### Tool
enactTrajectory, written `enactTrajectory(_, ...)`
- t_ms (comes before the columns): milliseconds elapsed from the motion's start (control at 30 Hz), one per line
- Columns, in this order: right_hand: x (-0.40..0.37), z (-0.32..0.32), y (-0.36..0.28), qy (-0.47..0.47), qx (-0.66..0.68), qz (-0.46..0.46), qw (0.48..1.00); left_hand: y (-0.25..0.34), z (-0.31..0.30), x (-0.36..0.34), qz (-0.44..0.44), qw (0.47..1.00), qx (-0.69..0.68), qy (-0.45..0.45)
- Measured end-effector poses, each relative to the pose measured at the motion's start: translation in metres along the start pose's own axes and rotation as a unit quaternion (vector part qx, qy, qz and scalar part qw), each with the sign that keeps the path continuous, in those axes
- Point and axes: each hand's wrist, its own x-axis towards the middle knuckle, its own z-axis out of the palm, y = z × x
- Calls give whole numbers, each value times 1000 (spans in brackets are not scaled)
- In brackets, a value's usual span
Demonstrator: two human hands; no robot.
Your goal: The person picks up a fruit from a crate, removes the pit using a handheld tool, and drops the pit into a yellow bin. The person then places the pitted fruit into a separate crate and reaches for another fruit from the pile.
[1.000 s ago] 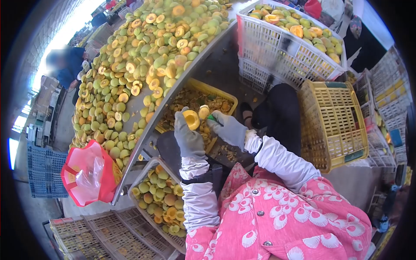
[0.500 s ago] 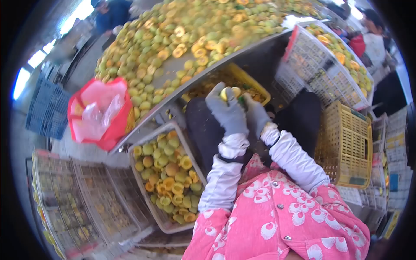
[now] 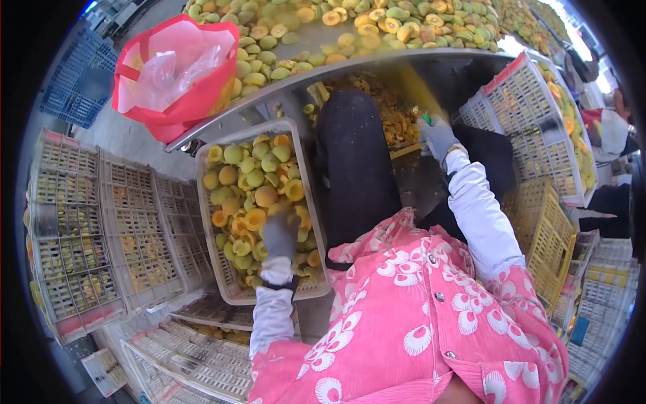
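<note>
Fruit halves (image 3: 256, 219) beneath the blurred left hand (image 3: 279, 237), its openness unclear; right hand (image 3: 440, 139) closed around a green tool (image 3: 426, 119).

Pink shirt with white petal motifs, gray gloves.

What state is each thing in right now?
Pale plastic crate beside the knee: open, loaded with fruit, some hollowed halves.
Left grey-gloved hand: over that fruit, blurred; grip unclear.
Right grey-gloved hand: closed on a green-handled tool.
Red bag: open, clear plastic inside.
Yellow plastic bin: holding fruit scraps.
Metal table: heaped with fruit, many cut.
White lattice crate: open, fruit-filled.
</note>
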Motion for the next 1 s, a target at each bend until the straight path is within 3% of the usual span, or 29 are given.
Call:
enactTrajectory(33, 6, 1, 5, -29, -1, 12, 999, -3, -6, -32, 39, 992, 110, -36)
enactTrajectory(67, 8, 4, 10, -37, -4, 20, 999, 4, -10, -48, 31, 992, 113, -42)
enactTrajectory(133, 14, 12, 15, -36, -22, 14, 999, 26, -17, -64, 29, 977, 212, 12)
enactTrajectory(167, 17, 15, 16, -44, -21, 15, 999, 20, -7, -60, -32, 978, 204, 25)
enactTrajectory(200, 18, 16, 18, -50, -6, 16, 999, 19, -6, -50, -38, 976, 211, 26)
enactTrajectory(300, 22, 12, 25, -68, 11, 12, 998, 15, -10, -36, -26, 973, 219, 70)
enactTrajectory(400, 34, 3, 26, -63, 41, 0, 997, 5, -19, -27, 5, 934, 356, 20)
enactTrajectory(533, 41, -9, 29, -42, 88, -9, 995, -37, -31, -46, -78, 951, 290, 76)
enactTrajectory(600, 43, -9, 28, -58, 109, 16, 992, -43, -51, -55, -144, 913, 381, -7)
enactTrajectory(733, 48, -5, 40, -61, 93, 7, 994, -55, -62, -93, -73, 955, 282, 52)
enactTrajectory(800, 58, -2, 54, -60, 75, -20, 995, -40, -59, -105, -172, 969, 179, 17)
enactTrajectory(833, 63, -5, 60, -65, 76, -19, 995, -36, -59, -108, -209, 948, 237, -37)
enactTrajectory(867, 63, -7, 60, -65, 54, -42, 996, -40, -58, -115, -215, 946, 241, -36)
enactTrajectory(933, 61, -2, 58, -67, 52, -38, 996, -52, -58, -126, -182, 946, 236, 124)
enactTrajectory(967, 58, 0, 55, -74, 79, -30, 994, -41, -71, -113, -300, 912, 260, 107)
enactTrajectory(1000, 57, 1, 53, -78, 105, -21, 991, -48, -77, -111, -307, 909, 259, 110)
